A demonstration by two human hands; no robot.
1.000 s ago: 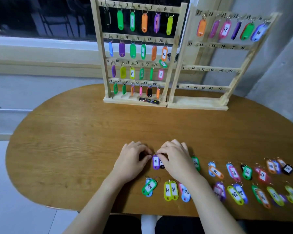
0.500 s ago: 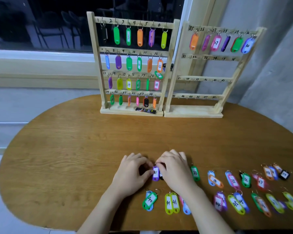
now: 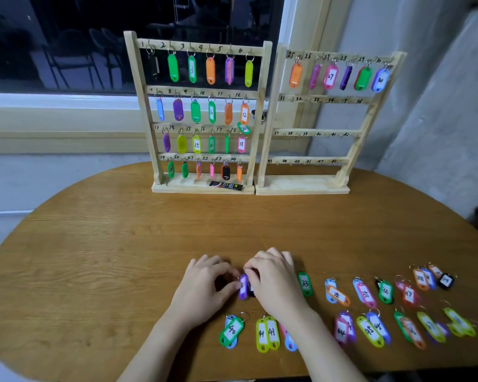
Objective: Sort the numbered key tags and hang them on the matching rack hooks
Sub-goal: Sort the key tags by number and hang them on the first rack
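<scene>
A purple key tag (image 3: 243, 287) marked 31 stands on edge on the table between my hands. My left hand (image 3: 204, 288) pinches its left side with thumb and fingertips. My right hand (image 3: 273, 279) curls over its top by the ring, with a dark tag half hidden behind it. The left rack (image 3: 202, 91) carries tags on hooks 1 to 24. On the right rack (image 3: 326, 100) only the top row, 25 to 30, holds tags; its hooks from 31 down are bare.
Several loose numbered tags lie in two rows on the wooden table (image 3: 122, 244), from the green 40 tag (image 3: 231, 331) to the green 33 tag (image 3: 305, 283) and on to the right edge. A small black packet (image 3: 226, 186) lies on the left rack's base.
The view has tilted up, so the racks sit lower in frame. Both hands stay on the purple tag, which has turned from flat to standing on its edge.
</scene>
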